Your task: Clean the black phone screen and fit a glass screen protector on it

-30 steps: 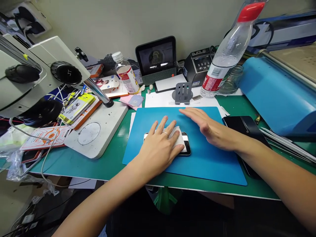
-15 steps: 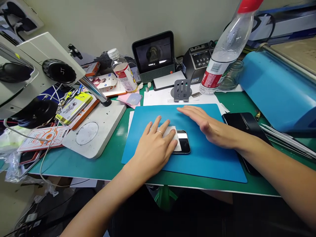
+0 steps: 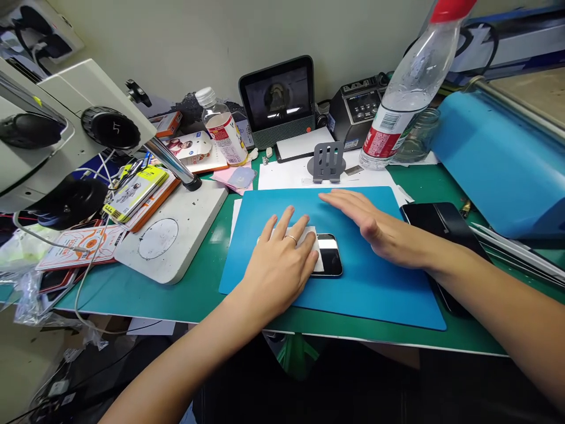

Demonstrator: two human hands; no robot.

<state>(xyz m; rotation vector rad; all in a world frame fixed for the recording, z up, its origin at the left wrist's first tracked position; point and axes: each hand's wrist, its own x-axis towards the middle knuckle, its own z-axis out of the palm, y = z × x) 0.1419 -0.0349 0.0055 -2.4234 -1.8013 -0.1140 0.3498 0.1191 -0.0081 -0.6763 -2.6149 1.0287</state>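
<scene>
A black phone [image 3: 331, 258] lies screen-up on a blue mat [image 3: 375, 288] in the middle of the green table. My left hand [image 3: 280, 265] lies flat on the phone's left part, fingers spread, pressing a white cloth [image 3: 318, 265] onto the screen; a ring is on one finger. My right hand [image 3: 375, 227] rests flat on the mat just right of and behind the phone, fingers stretched out together and holding nothing. Only the right end of the phone shows past the cloth.
A microscope [image 3: 66, 135] with a white base [image 3: 176, 235] stands at the left amid cables and packages. Behind the mat are a grey stand [image 3: 327, 162], a small screen [image 3: 278, 100], two bottles [image 3: 223, 129] [image 3: 406, 82] and a glass jar [image 3: 417, 138]. A dark phone [image 3: 435, 221] lies at the right.
My left hand slid the white cloth leftward along the phone, so more of the screen's right end shows. My right hand stayed in place.
</scene>
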